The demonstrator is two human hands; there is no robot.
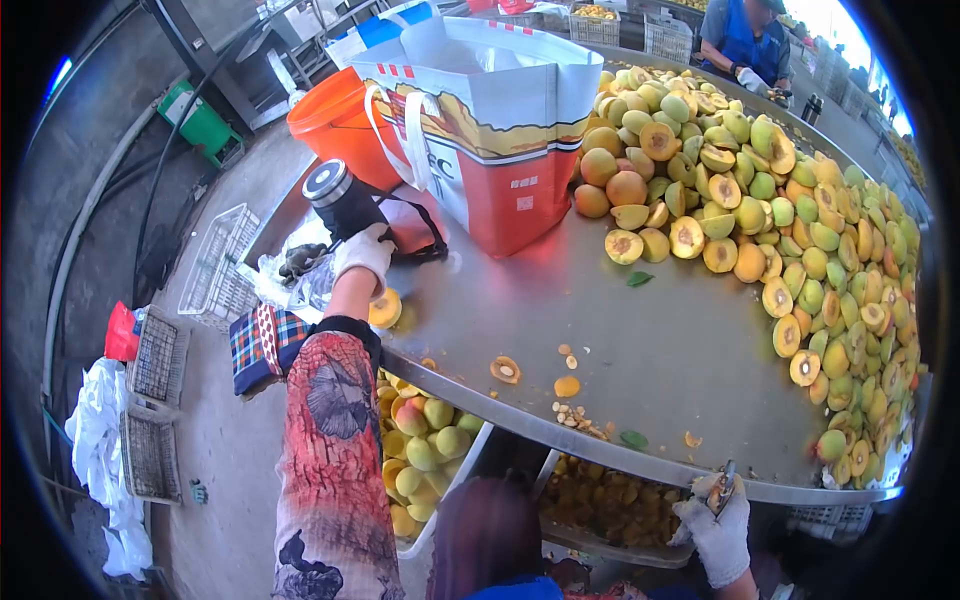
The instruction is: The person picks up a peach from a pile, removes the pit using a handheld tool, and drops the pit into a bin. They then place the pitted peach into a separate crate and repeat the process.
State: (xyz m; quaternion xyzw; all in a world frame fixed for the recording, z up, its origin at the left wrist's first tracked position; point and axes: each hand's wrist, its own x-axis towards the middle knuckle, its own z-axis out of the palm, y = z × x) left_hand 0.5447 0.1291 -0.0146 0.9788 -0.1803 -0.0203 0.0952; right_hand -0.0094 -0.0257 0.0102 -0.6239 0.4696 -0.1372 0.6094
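My left hand (365,255), in a white glove, is closed around the lower part of a dark thermos (343,205) with a steel lid and a black strap. The thermos leans on the metal table (640,330) beside a large printed shopping bag (490,150). Under the left wrist sits a halved yellow fruit (385,309). My right hand (722,535), also gloved, is at the table's near edge, its fingers closed on a small metal hand tool (722,488) whose exact kind I cannot make out. Whole and halved peach-like fruits (740,215) are heaped at the right.
An orange bucket (345,125) stands behind the thermos. Fruit halves fill a white crate (425,450) below the table; another bin (610,500) holds brown pieces. A plaid pouch (265,345) hangs by the left corner. A co-worker (745,45) works across the table.
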